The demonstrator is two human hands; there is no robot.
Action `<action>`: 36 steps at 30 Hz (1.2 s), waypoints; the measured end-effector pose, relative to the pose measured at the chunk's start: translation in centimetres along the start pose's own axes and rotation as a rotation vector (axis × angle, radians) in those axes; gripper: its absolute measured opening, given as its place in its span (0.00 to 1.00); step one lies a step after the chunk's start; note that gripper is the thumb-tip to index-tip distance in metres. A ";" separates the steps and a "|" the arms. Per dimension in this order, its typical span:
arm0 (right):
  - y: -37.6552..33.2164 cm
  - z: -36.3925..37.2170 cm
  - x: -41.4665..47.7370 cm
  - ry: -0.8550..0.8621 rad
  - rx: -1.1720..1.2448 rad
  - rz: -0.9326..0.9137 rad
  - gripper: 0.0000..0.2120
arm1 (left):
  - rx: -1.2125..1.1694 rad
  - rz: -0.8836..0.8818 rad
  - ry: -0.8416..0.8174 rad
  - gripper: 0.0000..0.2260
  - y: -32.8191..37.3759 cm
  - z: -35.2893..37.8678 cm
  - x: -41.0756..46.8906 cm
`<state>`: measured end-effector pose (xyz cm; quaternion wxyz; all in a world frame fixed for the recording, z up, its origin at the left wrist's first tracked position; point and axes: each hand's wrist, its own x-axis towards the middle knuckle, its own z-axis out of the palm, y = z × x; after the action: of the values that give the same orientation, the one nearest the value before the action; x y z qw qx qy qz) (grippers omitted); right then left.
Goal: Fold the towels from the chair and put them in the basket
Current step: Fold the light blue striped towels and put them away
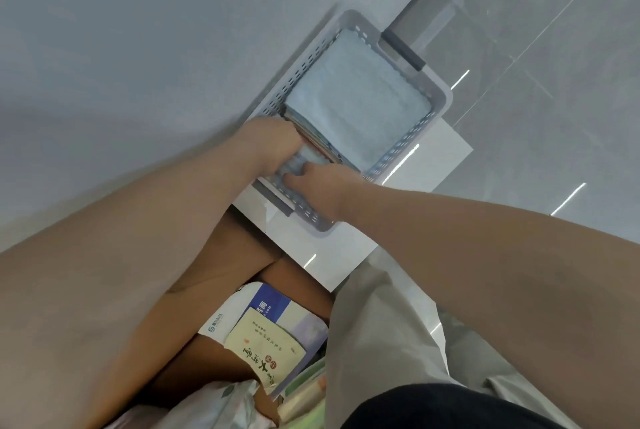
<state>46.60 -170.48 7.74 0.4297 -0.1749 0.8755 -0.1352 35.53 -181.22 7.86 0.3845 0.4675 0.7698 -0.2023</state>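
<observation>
Towels (356,99) fill basket (440,96); hands, left (268,141) and right (322,186), hide blurred near towel (301,160).

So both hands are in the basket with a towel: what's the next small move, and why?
Probably press the folded towel down flat and let go: the left hand and right hand hold it low in the basket, beside the blue stack.
</observation>
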 end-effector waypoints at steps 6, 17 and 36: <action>0.2 0.8 1.4 -0.105 -0.004 0.007 0.44 | 0.042 -0.018 -0.036 0.08 0.5 1.2 2.0; -1.0 -0.7 0.4 -0.284 -0.194 -0.139 0.24 | -0.044 -0.101 -0.023 0.12 0.8 1.9 1.0; 0.6 -7.1 -15.2 -0.001 0.219 0.133 0.23 | -0.444 -0.335 0.180 0.07 5.8 -7.3 -10.8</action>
<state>49.48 -162.95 22.46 0.4547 -0.0687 0.8649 -0.2009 40.58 -179.67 21.11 0.3689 0.2543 0.8928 -0.0472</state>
